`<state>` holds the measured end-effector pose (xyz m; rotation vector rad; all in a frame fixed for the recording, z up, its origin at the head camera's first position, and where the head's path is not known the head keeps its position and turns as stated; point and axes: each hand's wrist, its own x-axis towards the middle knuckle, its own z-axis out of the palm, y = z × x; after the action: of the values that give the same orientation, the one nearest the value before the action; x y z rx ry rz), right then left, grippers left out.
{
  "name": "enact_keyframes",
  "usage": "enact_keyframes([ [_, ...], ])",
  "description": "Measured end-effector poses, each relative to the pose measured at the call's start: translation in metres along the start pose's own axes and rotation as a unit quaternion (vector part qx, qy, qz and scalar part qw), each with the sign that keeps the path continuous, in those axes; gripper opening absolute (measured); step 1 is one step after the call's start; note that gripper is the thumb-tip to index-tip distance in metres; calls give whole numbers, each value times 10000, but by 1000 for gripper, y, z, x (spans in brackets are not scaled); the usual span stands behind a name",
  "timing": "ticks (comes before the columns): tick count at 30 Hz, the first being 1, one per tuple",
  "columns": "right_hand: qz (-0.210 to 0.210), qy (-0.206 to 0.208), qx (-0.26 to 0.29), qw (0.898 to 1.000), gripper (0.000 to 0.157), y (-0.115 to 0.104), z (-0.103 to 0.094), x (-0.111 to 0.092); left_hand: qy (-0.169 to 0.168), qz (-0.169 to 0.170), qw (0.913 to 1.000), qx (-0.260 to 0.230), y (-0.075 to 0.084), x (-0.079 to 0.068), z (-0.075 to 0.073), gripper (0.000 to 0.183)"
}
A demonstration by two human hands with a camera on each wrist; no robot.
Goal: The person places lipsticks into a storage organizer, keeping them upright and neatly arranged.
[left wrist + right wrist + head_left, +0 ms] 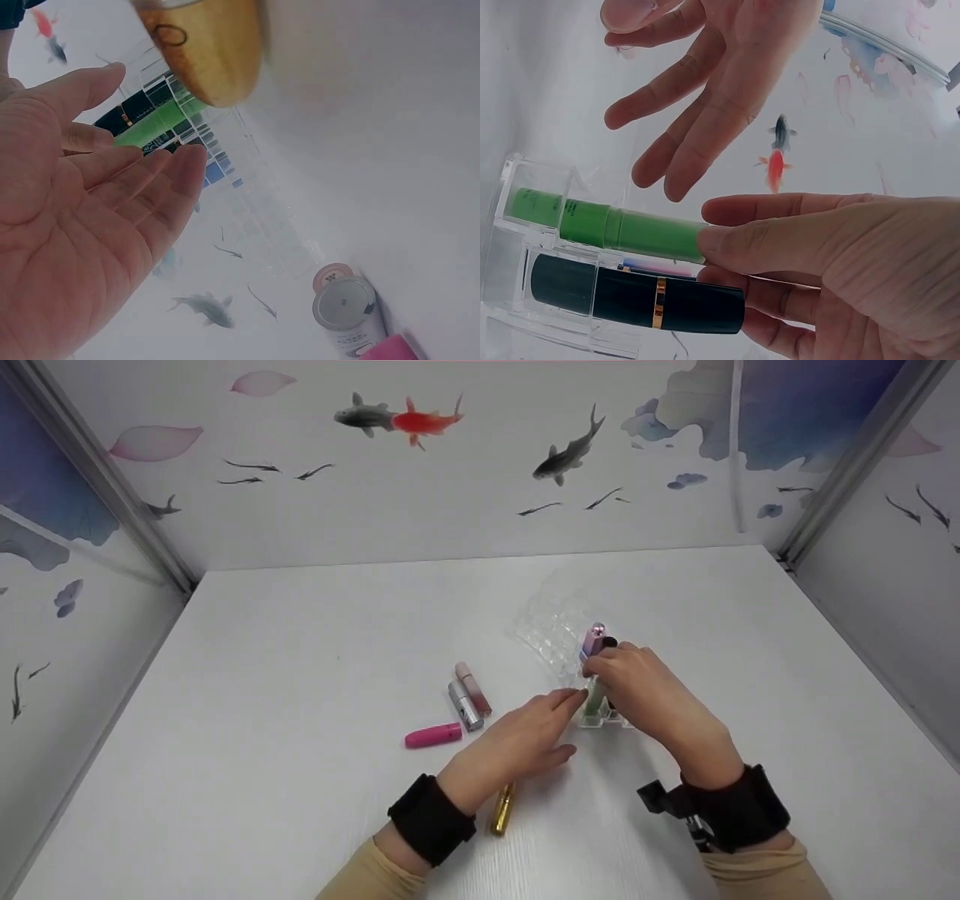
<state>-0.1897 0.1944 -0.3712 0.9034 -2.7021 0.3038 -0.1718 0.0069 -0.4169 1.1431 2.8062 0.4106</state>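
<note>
My right hand (656, 701) pinches the upper end of a green lipstick tube (652, 232) between thumb and fingers. The tube's lower end sits in a slot of a clear lipstick holder (536, 195). Beside it in the holder stands a black lipstick (630, 292) with a gold band, close to the curled fingers. A pink-purple tube (592, 641) rises behind the right hand. Left of the holder, my left hand (525, 739) holds nothing; its fingers are extended and slightly bent, and whether they touch the holder cannot be told.
On the white table, left of the holder, lie a bright pink tube (433, 736), a silver tube (465, 706) and a pale pink lip gloss (472, 688). A gold tube (503, 810) lies beside the left wrist. Patterned panels (465, 510) enclose the table's back and sides.
</note>
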Motion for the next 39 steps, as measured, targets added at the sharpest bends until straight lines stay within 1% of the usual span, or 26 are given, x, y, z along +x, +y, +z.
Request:
enact_keyframes([
  [6,-288,271,-139,9991,30,0,3,-3,-32,-57,10000,34,0,-1,-1,69],
  [9,-246,258,-82,9993,32,-1,1,-3,-19,-101,9999,15,-1,-1,-3,68],
  [12,-135,136,-35,9998,35,-4,-2,-4,-30,-184,9998,25,-2,-2,-6,65],
  [18,67,-55,87,9999,33,-12,-9,-3,74,-387,9990,231,-6,-10,-19,51],
  [21,141,-50,215,9997,32,-17,-11,-1,59,-578,9981,222,-8,-17,-29,41],
  [24,125,-97,371,9992,29,-22,-11,0,-38,-828,9965,103,-11,-24,-38,32],
  [28,41,-360,456,9983,25,-28,-6,-1,-332,-1205,9921,95,-14,-33,-48,26],
  [32,-171,-887,599,9941,23,-34,4,0,-822,-1598,9834,247,-14,-39,-52,32],
  [34,-338,-1224,779,9888,23,-37,10,1,-1099,-1780,9772,364,-14,-41,-52,37],
  [36,-520,-1572,992,9812,23,-41,17,2,-1371,-1942,9703,457,-13,-41,-50,43],
  [39,-689,-1991,1260,9694,22,-46,27,5,-1679,-2095,9621,489,-11,-41,-47,48],
])
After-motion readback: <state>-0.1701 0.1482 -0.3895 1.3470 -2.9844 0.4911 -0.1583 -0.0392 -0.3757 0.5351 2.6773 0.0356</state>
